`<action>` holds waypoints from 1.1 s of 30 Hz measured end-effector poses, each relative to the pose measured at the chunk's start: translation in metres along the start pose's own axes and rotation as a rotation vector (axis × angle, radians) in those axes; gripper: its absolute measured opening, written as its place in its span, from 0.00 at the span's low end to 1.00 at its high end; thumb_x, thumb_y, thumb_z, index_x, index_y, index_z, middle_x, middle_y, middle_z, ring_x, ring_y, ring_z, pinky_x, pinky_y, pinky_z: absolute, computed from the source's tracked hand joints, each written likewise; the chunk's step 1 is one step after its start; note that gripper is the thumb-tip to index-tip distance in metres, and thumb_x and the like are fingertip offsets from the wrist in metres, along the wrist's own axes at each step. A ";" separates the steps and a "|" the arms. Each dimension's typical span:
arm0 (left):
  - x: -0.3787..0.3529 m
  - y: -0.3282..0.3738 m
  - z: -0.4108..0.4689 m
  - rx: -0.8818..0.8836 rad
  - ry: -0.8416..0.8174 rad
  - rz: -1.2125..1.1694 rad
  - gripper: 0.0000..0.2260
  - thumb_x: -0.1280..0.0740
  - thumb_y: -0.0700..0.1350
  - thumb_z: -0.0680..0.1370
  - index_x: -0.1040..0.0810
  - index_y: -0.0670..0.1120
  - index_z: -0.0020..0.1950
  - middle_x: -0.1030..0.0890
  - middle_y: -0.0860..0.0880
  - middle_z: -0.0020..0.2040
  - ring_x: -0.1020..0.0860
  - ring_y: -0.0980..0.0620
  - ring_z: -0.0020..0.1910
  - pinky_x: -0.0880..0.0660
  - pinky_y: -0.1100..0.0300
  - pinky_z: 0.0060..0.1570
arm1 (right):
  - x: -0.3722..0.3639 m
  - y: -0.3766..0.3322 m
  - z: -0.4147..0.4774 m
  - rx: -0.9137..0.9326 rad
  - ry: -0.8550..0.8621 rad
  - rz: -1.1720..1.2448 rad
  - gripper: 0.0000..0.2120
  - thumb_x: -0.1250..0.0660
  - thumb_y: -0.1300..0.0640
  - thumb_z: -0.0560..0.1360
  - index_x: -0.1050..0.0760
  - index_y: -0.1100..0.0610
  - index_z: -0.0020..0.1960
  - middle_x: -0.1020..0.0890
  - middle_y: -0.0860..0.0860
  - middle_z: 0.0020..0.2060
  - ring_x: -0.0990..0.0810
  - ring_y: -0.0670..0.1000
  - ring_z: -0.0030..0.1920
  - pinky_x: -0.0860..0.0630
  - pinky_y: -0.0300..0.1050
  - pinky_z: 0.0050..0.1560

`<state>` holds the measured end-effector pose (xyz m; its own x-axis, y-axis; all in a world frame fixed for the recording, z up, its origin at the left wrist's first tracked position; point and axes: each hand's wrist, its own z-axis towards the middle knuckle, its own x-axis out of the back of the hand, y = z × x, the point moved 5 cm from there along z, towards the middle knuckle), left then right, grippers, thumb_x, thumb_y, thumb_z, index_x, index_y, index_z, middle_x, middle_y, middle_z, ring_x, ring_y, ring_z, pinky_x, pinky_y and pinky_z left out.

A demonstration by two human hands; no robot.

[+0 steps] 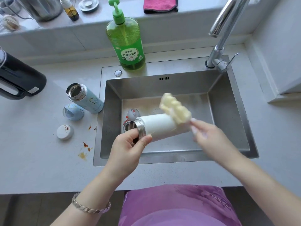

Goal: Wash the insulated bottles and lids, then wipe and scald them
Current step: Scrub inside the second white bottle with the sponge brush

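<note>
Left hand point(128, 144) grips bottle point(160, 126) at its mouth, right hand point(206, 136) holds sponge point(175, 110) | washing step | next — sponge into mouth, I judge.

Bright, even daylight here, shadows soft and faint, sharp glare on the faucet point(228, 18), your right hand point(206, 136) and the yellow sponge brush point(175, 110) smeared by motion blur, surface point(40, 152) edges bowed by the wide lens.
</note>
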<state>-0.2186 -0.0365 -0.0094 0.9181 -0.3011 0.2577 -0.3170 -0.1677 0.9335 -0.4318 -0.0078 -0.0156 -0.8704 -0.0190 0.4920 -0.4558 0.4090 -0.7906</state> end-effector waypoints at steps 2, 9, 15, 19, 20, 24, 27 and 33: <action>-0.001 0.003 0.000 -0.051 0.009 0.072 0.19 0.33 0.52 0.71 0.22 0.35 0.43 0.23 0.41 0.37 0.28 0.52 0.40 0.31 0.56 0.43 | 0.000 -0.002 0.004 -0.029 -0.015 -0.013 0.16 0.41 0.58 0.79 0.27 0.52 0.66 0.22 0.45 0.42 0.24 0.47 0.43 0.30 0.39 0.48; 0.002 0.004 -0.001 -0.224 0.002 0.233 0.23 0.37 0.55 0.72 0.22 0.34 0.44 0.21 0.39 0.41 0.24 0.41 0.43 0.26 0.46 0.44 | -0.011 -0.005 0.008 -0.069 -0.117 0.038 0.16 0.42 0.60 0.79 0.28 0.55 0.66 0.30 0.37 0.33 0.31 0.36 0.34 0.35 0.24 0.38; 0.005 0.001 0.000 -0.292 -0.015 0.273 0.19 0.38 0.53 0.73 0.26 0.36 0.35 0.26 0.49 0.35 0.29 0.52 0.35 0.32 0.62 0.35 | -0.021 -0.027 -0.004 0.026 -0.251 0.047 0.14 0.43 0.61 0.80 0.27 0.52 0.62 0.28 0.37 0.21 0.29 0.35 0.24 0.35 0.26 0.29; 0.005 0.000 0.000 -0.302 -0.033 0.275 0.18 0.37 0.52 0.73 0.25 0.36 0.36 0.28 0.53 0.33 0.29 0.55 0.35 0.32 0.63 0.35 | -0.012 -0.016 0.012 -0.171 -0.220 0.045 0.15 0.44 0.60 0.80 0.28 0.53 0.65 0.27 0.42 0.24 0.34 0.39 0.18 0.40 0.27 0.21; 0.002 0.002 0.000 -0.321 -0.052 0.299 0.17 0.37 0.51 0.73 0.26 0.37 0.35 0.30 0.55 0.32 0.30 0.59 0.35 0.34 0.69 0.35 | -0.018 -0.023 0.008 -0.107 -0.259 0.054 0.15 0.44 0.62 0.80 0.27 0.51 0.62 0.28 0.41 0.19 0.34 0.39 0.18 0.39 0.27 0.21; 0.000 0.003 -0.004 -0.377 -0.087 0.354 0.14 0.37 0.48 0.74 0.28 0.40 0.34 0.31 0.55 0.34 0.32 0.62 0.36 0.37 0.72 0.38 | -0.015 -0.033 0.004 -0.043 -0.319 0.058 0.14 0.44 0.59 0.80 0.29 0.39 0.47 0.29 0.43 0.19 0.38 0.41 0.17 0.42 0.30 0.20; -0.001 0.007 -0.002 -0.458 -0.130 0.404 0.09 0.37 0.46 0.76 0.30 0.44 0.37 0.32 0.53 0.35 0.33 0.57 0.38 0.35 0.68 0.40 | -0.006 -0.017 0.009 -0.181 -0.308 -0.025 0.11 0.45 0.53 0.80 0.27 0.38 0.50 0.31 0.48 0.26 0.41 0.42 0.15 0.43 0.34 0.19; 0.001 0.007 -0.002 -0.468 -0.098 0.411 0.12 0.38 0.46 0.76 0.27 0.39 0.37 0.28 0.49 0.35 0.31 0.56 0.39 0.34 0.68 0.41 | -0.008 -0.015 0.002 -0.133 -0.277 0.051 0.14 0.44 0.60 0.80 0.26 0.46 0.58 0.32 0.43 0.19 0.35 0.41 0.19 0.42 0.28 0.19</action>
<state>-0.2191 -0.0360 -0.0023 0.7102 -0.3418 0.6154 -0.4816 0.4018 0.7789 -0.4184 -0.0152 -0.0082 -0.9174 -0.2360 0.3204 -0.3979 0.5315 -0.7478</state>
